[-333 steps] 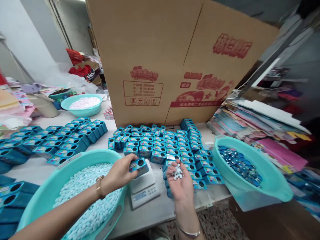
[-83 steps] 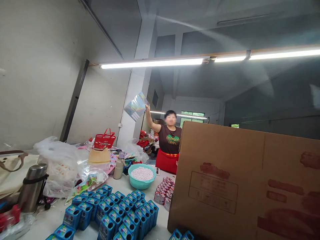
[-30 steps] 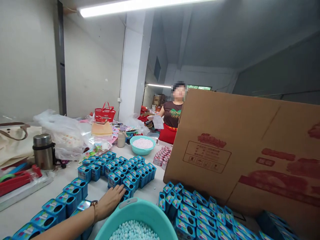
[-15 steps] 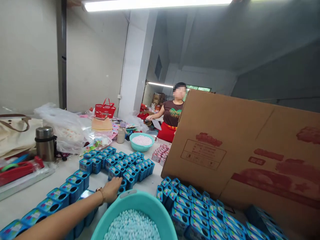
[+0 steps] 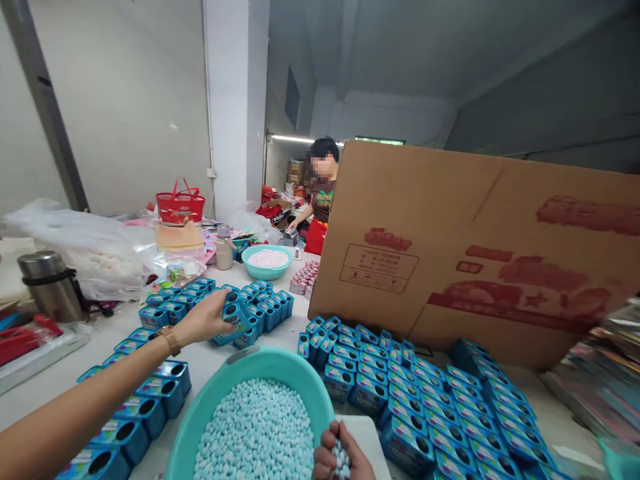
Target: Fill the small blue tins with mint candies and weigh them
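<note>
My left hand (image 5: 206,317) is closed around small blue boxes (image 5: 234,315) with round dark holes in their tops, tilted above the table beside other rows of such boxes. At the lower edge my right hand (image 5: 345,457) is curled round a handful of pale blue candy-like pellets (image 5: 342,461). It is beside the right rim of a turquoise basin (image 5: 273,360), which holds many of the same pellets (image 5: 255,427). Rows of blue boxes stand left of the basin (image 5: 145,407) and to its right (image 5: 405,393).
A large cardboard box (image 5: 450,247) leans behind the right rows. Farther back are a basin of pale pink pellets (image 5: 269,272) and pink packs (image 5: 304,277). A steel flask (image 5: 50,283) and plastic bags (image 5: 85,247) lie left. A co-worker (image 5: 323,193) stands behind the table.
My left hand has lifted blue boxes from the table. My right hand has come into view with pellets in it. The head view has shifted, and the co-worker now bends over the table.
</note>
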Action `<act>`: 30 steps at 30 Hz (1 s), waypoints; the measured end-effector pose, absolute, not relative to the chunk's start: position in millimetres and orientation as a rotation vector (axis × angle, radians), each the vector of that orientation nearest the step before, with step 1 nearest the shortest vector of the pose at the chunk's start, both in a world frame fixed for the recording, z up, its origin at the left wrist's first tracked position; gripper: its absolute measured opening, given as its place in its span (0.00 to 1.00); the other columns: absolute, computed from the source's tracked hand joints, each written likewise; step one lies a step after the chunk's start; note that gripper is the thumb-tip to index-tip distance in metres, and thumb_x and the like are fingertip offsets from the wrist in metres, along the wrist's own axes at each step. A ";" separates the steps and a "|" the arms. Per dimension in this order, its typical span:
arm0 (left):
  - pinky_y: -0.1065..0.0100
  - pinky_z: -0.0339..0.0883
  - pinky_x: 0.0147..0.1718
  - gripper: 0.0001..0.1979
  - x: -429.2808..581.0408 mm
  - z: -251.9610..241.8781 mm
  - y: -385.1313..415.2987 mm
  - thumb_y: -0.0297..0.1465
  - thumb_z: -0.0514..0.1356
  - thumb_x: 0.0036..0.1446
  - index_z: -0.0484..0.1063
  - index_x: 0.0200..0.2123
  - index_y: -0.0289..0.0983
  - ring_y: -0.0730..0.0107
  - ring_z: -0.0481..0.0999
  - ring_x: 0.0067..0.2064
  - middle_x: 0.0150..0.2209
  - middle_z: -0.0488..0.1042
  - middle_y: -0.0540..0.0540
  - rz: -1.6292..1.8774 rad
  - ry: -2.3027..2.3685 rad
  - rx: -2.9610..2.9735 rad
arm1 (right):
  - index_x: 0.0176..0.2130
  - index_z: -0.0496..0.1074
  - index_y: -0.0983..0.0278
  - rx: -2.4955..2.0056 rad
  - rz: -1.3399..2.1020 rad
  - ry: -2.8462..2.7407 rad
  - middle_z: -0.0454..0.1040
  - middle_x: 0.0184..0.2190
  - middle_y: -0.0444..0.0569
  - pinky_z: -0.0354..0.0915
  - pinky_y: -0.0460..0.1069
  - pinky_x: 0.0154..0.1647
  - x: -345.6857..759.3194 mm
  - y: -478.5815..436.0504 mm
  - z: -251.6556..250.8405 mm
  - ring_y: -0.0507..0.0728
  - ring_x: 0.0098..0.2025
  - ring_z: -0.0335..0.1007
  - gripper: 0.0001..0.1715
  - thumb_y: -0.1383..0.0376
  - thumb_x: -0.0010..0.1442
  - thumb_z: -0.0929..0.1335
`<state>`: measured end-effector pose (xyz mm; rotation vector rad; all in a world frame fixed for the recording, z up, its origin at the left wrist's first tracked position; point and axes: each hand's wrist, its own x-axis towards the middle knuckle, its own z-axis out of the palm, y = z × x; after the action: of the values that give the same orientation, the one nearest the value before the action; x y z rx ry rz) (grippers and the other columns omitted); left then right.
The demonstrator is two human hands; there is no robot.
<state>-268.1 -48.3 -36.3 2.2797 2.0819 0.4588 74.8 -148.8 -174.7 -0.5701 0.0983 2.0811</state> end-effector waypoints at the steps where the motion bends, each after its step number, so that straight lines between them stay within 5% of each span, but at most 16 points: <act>1: 0.61 0.63 0.48 0.29 -252.6 -27.3 -52.4 0.39 0.61 0.46 0.61 0.51 0.34 0.55 0.69 0.48 0.47 0.70 0.40 0.496 1.996 2.316 | 0.26 0.67 0.65 -0.535 2.068 0.119 0.62 0.17 0.34 0.50 0.41 0.17 87.8 -151.0 -165.3 0.44 0.15 0.52 0.23 0.67 0.32 0.80; 9: 0.59 0.63 0.48 0.30 -61.3 -24.6 -85.4 0.39 0.64 0.47 0.62 0.53 0.38 0.56 0.70 0.49 0.50 0.70 0.42 0.599 1.126 2.456 | 0.33 0.65 0.63 -0.342 1.553 0.167 0.60 0.23 0.38 0.58 0.41 0.21 196.5 -188.1 -99.9 0.45 0.21 0.54 0.04 0.68 0.61 0.64; 16: 0.56 0.65 0.50 0.39 47.6 -110.7 -93.4 0.39 0.64 0.42 0.59 0.58 0.33 0.49 0.69 0.52 0.51 0.68 0.36 0.069 1.094 2.592 | 0.32 0.63 0.63 -0.305 1.374 0.191 0.59 0.24 0.38 0.58 0.41 0.20 252.9 -211.7 -117.0 0.45 0.21 0.54 0.06 0.68 0.63 0.62; 23: 0.50 0.64 0.51 0.41 56.3 -149.7 -95.0 0.29 0.62 0.39 0.57 0.60 0.27 0.41 0.67 0.55 0.53 0.67 0.28 -0.073 1.218 2.587 | 0.33 0.63 0.63 -0.310 1.349 0.202 0.59 0.24 0.38 0.59 0.41 0.21 271.2 -211.6 -139.3 0.45 0.21 0.56 0.04 0.69 0.61 0.64; 30: 0.56 0.57 0.60 0.45 50.6 -148.4 -115.1 0.26 0.59 0.44 0.47 0.66 0.30 0.48 0.52 0.67 0.68 0.44 0.32 -0.091 1.237 2.541 | 0.33 0.63 0.63 -0.307 1.406 0.215 0.59 0.24 0.38 0.60 0.41 0.22 264.1 -201.2 -147.1 0.45 0.21 0.56 0.03 0.68 0.61 0.64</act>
<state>50.6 -115.1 -148.4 2.5415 1.2366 -0.0907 264.1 -201.2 -147.1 -0.3070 0.2155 1.4065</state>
